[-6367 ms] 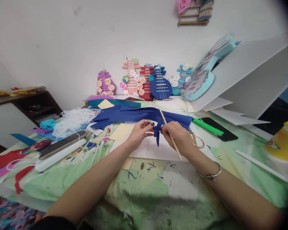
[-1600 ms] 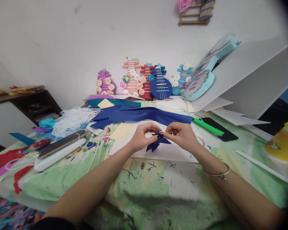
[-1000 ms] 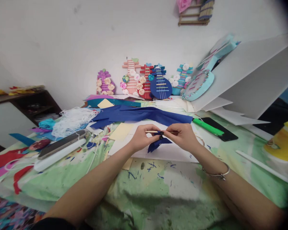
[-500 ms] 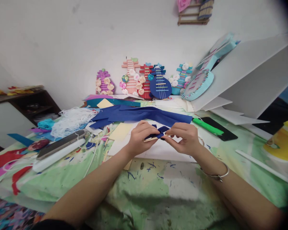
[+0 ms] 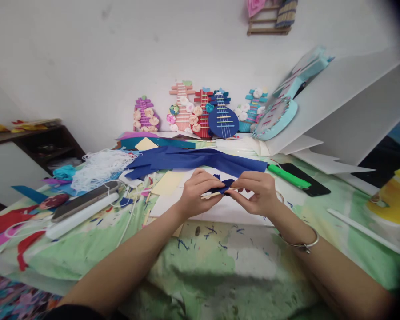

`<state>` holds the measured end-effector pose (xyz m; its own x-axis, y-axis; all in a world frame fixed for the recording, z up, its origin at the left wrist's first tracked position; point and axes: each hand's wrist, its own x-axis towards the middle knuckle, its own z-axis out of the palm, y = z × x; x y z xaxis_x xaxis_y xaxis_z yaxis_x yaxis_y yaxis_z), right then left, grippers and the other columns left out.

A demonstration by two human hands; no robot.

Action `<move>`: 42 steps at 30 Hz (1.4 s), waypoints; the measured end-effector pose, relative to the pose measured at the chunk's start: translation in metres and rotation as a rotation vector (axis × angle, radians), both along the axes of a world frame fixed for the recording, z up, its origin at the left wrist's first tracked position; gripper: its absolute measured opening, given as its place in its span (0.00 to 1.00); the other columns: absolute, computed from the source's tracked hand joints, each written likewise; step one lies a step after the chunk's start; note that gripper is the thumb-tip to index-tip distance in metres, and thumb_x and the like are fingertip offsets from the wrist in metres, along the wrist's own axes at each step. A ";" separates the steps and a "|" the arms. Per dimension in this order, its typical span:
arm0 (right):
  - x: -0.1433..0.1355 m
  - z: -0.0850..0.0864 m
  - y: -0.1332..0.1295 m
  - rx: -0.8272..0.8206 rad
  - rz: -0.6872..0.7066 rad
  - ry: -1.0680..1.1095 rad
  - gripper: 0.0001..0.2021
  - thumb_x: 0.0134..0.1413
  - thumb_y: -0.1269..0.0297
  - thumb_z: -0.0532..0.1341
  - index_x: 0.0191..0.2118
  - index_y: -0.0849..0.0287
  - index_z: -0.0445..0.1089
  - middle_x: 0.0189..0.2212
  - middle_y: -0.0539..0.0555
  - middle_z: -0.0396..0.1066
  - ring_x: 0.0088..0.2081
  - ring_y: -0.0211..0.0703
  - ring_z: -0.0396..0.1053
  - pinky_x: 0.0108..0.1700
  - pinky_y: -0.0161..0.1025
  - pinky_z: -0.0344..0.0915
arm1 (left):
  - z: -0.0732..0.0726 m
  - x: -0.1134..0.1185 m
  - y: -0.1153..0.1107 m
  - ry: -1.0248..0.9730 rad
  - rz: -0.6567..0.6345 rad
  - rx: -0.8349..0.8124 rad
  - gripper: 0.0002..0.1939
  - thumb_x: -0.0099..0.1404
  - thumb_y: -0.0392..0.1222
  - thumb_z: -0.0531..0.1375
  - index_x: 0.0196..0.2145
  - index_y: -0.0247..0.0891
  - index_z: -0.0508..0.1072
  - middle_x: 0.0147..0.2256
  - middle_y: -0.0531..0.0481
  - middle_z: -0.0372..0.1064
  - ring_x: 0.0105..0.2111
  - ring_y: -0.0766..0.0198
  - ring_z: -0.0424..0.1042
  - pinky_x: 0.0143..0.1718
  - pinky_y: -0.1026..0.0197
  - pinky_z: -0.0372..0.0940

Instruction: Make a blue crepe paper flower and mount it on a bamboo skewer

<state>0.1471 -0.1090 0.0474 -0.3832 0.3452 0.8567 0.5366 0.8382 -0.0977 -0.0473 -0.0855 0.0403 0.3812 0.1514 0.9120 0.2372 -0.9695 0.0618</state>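
Note:
Between my two hands, a thin wooden stick (image 5: pixel 210 195) lies level above a white sheet (image 5: pixel 168 206). A small strip of dark blue material (image 5: pixel 227 184) is at the stick, partly hidden by my fingertips. My left hand (image 5: pixel 200 192) pinches the stick's left part. My right hand (image 5: pixel 256 191) has thumb and fingers closed at the blue strip and the stick's right part. A small dark blue fringed piece (image 5: pixel 217 177) shows just behind my left fingertips. Beyond my hands lies a wide dark blue sheet (image 5: pixel 200 160).
White yarn (image 5: pixel 102 169), a phone (image 5: pixel 86 202) and a white case lie left. To the right are a green cutter (image 5: pixel 288 176), a black tablet-like slab (image 5: pixel 316 189), a white rod (image 5: pixel 366 232) and a yellow tub (image 5: pixel 391 200). Several decorated lute models, one blue (image 5: pixel 223 122), stand along the wall.
The blue strip's raised end has been folded down closer to the stick by my fingers. Both hands stay nearly in place.

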 end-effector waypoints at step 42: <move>0.001 0.004 0.004 -0.409 -0.127 -0.072 0.18 0.57 0.60 0.55 0.19 0.62 0.67 0.14 0.47 0.59 0.18 0.31 0.53 0.22 0.33 0.47 | -0.003 0.005 0.001 -0.061 -0.151 -0.793 0.11 0.59 0.43 0.61 0.30 0.31 0.79 0.28 0.43 0.76 0.26 0.63 0.71 0.28 0.62 0.66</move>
